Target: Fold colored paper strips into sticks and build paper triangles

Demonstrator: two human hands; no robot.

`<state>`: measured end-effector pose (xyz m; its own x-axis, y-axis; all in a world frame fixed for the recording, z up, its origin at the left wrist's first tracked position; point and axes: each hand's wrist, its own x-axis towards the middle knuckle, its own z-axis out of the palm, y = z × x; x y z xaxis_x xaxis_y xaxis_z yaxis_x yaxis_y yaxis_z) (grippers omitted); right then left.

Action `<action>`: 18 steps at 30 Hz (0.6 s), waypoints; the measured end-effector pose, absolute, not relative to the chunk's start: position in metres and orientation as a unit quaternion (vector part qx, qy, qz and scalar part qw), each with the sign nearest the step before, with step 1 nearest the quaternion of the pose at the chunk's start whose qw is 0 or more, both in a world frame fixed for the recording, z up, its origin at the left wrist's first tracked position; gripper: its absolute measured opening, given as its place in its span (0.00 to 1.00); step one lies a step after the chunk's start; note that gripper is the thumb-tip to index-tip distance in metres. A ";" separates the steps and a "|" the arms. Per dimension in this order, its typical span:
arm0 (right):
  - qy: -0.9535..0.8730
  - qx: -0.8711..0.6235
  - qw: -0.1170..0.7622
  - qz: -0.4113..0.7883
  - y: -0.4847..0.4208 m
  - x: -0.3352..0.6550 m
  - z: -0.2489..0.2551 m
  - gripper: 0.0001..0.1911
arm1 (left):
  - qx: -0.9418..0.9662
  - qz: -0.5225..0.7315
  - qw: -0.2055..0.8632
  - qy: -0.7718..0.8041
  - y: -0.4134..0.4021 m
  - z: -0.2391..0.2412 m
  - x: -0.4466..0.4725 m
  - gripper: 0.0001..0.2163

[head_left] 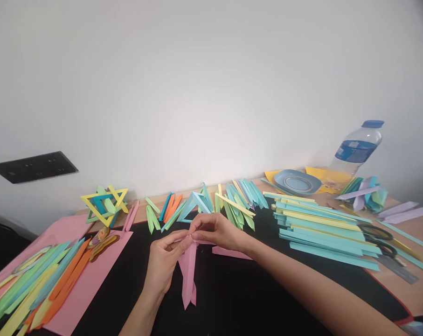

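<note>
Both hands near centre, over a black mat (pixel 228 294). Left hand (pixel 163 259): thumb and bent fingers pinch the upper end of a folded pink paper (pixel 188 275). Right hand (pixel 218 230): thumb and forefinger pinched at that same end, fingertips against the left's. The pink paper hangs below the fingers toward the wearer, two pointed tails at its lower end; cannot tell whether the tips touch the mat. A pink strip (pixel 232 252) lies on the mat, beneath the right wrist.

Left: loose strips (pixel 48 280) in green, yellow, blue and orange, fanned over a pink sheet (pixel 102 268). A brown butterfly ornament (pixel 103 245) sits just beyond their far ends.

Right: a broad stack (pixel 323 228) of light blue and yellow strips, part on the mat. Black-handled scissors (pixel 379 233) at its right end.

Farther, along the table's back: a yellow, blue and green paper star (pixel 104 205) at left; short orange strips (pixel 172 208) and a light blue folded piece (pixel 196 201) toward the middle; a blue plate (pixel 297 182) and a clear bottle (pixel 358 147), blue cap, at right.

Behind all, a pale wall (pixel 211 93) with a black socket panel (pixel 32 167) at left.
</note>
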<state>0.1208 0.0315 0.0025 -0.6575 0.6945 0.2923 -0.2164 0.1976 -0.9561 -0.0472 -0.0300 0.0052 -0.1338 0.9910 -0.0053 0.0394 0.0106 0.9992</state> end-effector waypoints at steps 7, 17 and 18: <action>-0.679 -0.170 0.376 0.607 0.032 0.120 0.003 0.14 | 0.474 0.521 0.460 0.541 -0.030 0.005 -0.047 0.13; -0.616 -0.227 0.439 0.613 0.026 0.114 0.003 0.13 | 0.473 0.520 0.471 0.533 -0.029 0.007 -0.048 0.13; -0.623 -0.238 0.448 0.595 0.025 0.113 0.004 0.13 | 0.472 0.519 0.472 0.534 -0.029 0.007 -0.048 0.13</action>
